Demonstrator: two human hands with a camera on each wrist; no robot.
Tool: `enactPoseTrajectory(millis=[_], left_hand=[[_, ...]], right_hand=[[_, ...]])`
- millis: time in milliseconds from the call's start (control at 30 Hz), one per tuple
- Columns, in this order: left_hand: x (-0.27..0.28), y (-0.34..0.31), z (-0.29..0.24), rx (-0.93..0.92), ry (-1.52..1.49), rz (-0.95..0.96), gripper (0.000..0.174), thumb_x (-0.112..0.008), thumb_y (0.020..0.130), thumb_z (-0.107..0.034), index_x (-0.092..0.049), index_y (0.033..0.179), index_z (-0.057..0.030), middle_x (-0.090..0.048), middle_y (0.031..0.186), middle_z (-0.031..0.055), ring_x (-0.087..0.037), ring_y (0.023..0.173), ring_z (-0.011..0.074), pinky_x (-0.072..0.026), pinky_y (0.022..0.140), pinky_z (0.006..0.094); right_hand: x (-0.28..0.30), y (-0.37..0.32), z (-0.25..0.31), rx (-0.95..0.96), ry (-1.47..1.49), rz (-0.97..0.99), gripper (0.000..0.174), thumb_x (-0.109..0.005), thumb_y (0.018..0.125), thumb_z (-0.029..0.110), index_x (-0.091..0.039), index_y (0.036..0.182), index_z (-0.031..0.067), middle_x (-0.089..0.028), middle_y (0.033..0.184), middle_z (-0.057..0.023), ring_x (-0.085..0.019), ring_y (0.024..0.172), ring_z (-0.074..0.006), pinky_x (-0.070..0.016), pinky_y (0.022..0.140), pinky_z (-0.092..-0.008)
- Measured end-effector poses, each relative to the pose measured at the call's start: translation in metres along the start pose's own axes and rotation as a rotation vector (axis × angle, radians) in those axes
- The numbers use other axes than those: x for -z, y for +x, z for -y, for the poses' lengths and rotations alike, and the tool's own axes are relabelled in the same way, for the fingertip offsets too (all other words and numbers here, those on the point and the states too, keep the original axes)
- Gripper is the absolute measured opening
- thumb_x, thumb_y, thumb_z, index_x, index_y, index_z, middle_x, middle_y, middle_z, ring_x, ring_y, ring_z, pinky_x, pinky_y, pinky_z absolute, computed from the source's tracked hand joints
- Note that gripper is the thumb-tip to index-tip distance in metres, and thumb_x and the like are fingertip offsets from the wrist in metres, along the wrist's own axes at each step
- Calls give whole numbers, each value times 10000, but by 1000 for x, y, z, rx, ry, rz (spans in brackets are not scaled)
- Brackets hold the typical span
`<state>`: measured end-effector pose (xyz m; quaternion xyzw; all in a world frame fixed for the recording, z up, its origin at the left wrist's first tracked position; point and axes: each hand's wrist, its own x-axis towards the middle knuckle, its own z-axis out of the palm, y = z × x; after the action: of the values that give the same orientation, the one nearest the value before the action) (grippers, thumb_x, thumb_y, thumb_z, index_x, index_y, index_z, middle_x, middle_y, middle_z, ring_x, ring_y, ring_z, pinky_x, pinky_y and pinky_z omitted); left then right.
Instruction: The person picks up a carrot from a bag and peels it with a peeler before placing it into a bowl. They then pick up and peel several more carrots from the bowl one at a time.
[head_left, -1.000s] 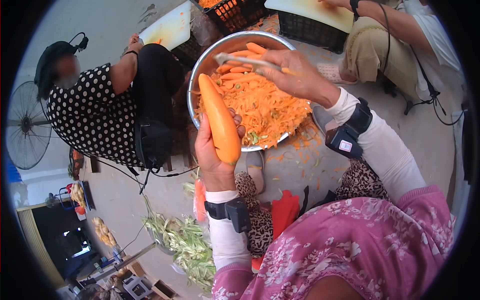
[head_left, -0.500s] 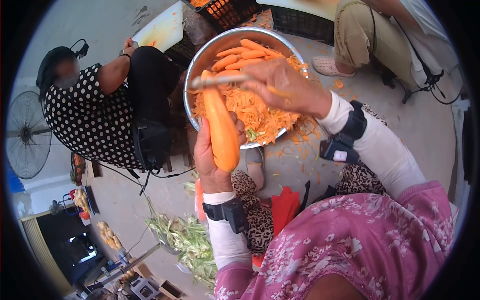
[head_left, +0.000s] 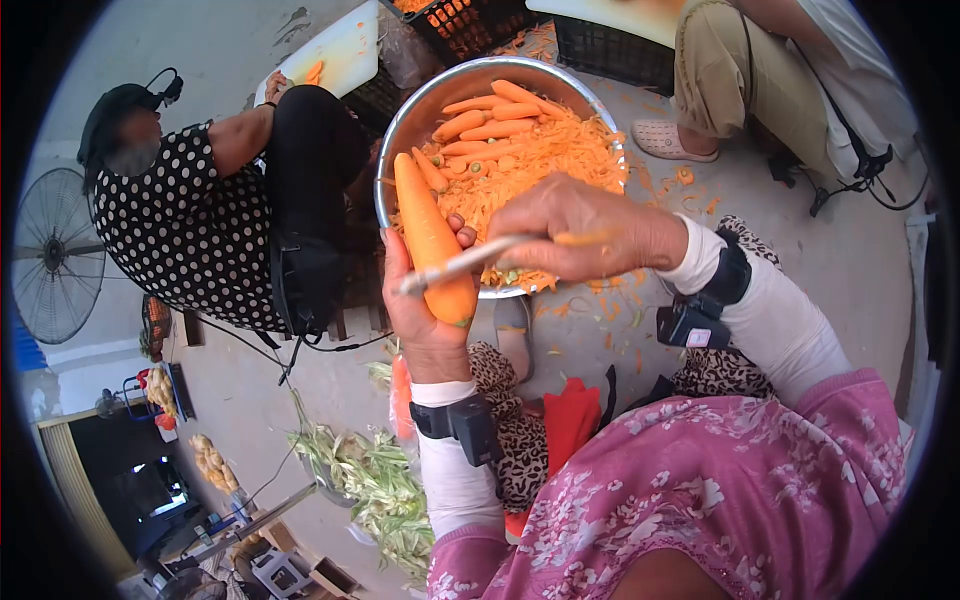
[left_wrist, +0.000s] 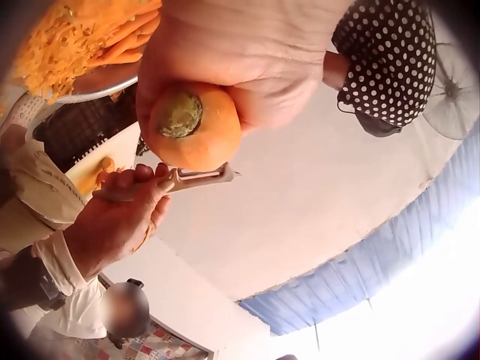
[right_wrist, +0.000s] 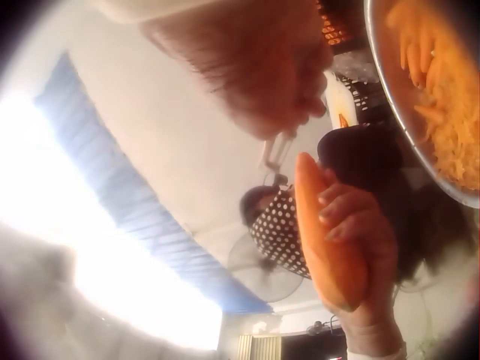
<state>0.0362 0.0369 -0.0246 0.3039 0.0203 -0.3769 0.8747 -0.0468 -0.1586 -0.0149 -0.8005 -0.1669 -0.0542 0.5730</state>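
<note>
A large carrot (head_left: 428, 225) lies along my left hand (head_left: 408, 325), its thick end toward the wrist and its narrow end over the bowl. My left fingers curl round its side; the greenish-brown stem end (left_wrist: 180, 114) faces the left wrist camera. My right hand (head_left: 580, 228) grips a pale vegetable peeler (head_left: 470, 262), whose head crosses the carrot near the thick end. In the left wrist view, the peeler's blade (left_wrist: 202, 177) is right at the carrot's surface. A thin orange strip of peel (head_left: 585, 238) clings to my right hand. Just beyond is a metal bowl (head_left: 384, 180).
Whole carrots (head_left: 500, 112) and heaped peelings (head_left: 560, 160) fill the bowl. Two people sit across from me beside cutting boards (head_left: 335, 50) on black crates (head_left: 610, 55). Pale green husks or leaves (head_left: 375, 490) lie on the floor at lower left, and a fan (head_left: 60, 255) stands far left.
The peeler has moved from above the bowl, across the carrot's narrow end, down to its thick end. My left hand keeps hold of the carrot throughout.
</note>
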Motion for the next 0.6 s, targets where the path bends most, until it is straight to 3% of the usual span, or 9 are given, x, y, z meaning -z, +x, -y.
enactPoseTrajectory(millis=[100, 133, 200, 267, 300, 367, 400, 500, 600], left_hand=[[3, 3, 0, 66, -121, 143, 483, -396, 978, -440, -450, 1217, -24, -529, 1018, 164, -507, 854, 253, -501, 739, 384], [-4, 1, 0, 20, 3, 59, 472, -407, 976, -429, -448, 1213, -23, -510, 1003, 148, -473, 842, 243, -480, 700, 364], [-3, 1, 0, 67, -64, 94, 467, -413, 975, -423, -448, 1216, -25, -499, 991, 139, -459, 838, 238, -464, 681, 352], [2, 2, -1, 167, -131, 231, 462, -424, 972, -416, -447, 1228, -31, -472, 970, 116, -437, 829, 226, -415, 644, 324], [1, 1, 0, 173, -131, 236, 462, -424, 972, -416, -447, 1228, -31, -472, 970, 116, -437, 829, 226, -415, 644, 324], [-7, -2, 3, 164, 23, 135, 475, -422, 971, -427, -442, 1236, -33, -467, 958, 109, -438, 826, 222, -413, 653, 326], [-10, 1, 5, 196, -19, 209, 488, -422, 969, -439, -455, 1217, -21, -465, 957, 110, -438, 818, 225, -418, 658, 330], [-15, 3, 3, 188, -25, 285, 490, -410, 972, -441, -462, 1209, -15, -478, 964, 119, -456, 834, 229, -429, 668, 336], [-17, 6, -1, 80, 62, 136, 488, -395, 977, -441, -469, 1194, -10, -496, 975, 131, -474, 854, 228, -431, 672, 341]], right_hand=[[-9, 2, -3, 125, -84, 43, 171, -579, 866, 170, -630, 940, 25, -606, 747, -118, -590, 676, -280, -460, 621, -345], [-8, 4, -2, 162, -99, -27, 173, -578, 863, 168, -625, 950, 26, -607, 758, -129, -588, 686, -302, -464, 636, -359], [0, 8, -3, 198, -117, -98, 176, -577, 859, 165, -620, 959, 27, -608, 769, -140, -586, 696, -324, -467, 651, -372], [16, 15, -8, -11, -327, -236, 187, -568, 865, 167, -618, 988, 35, -604, 770, -152, -584, 717, -344, -467, 678, -405], [24, 18, -14, -14, -332, -242, 187, -568, 865, 167, -618, 988, 35, -604, 770, -152, -584, 717, -344, -467, 678, -405], [35, 27, -35, 98, -523, -457, 178, -546, 849, 189, -571, 814, 16, -599, 780, -188, -589, 751, -377, -449, 660, -467], [35, 29, -54, 131, -595, -555, 186, -531, 852, 189, -590, 826, 14, -603, 788, -196, -582, 758, -394, -445, 666, -478], [42, 29, -63, -44, -498, -550, 195, -522, 848, 186, -602, 836, 9, -604, 779, -194, -582, 742, -395, -444, 660, -477], [37, 33, -43, 66, -352, -625, 197, -522, 843, 183, -612, 850, 9, -596, 750, -186, -580, 707, -381, -449, 641, -449]])
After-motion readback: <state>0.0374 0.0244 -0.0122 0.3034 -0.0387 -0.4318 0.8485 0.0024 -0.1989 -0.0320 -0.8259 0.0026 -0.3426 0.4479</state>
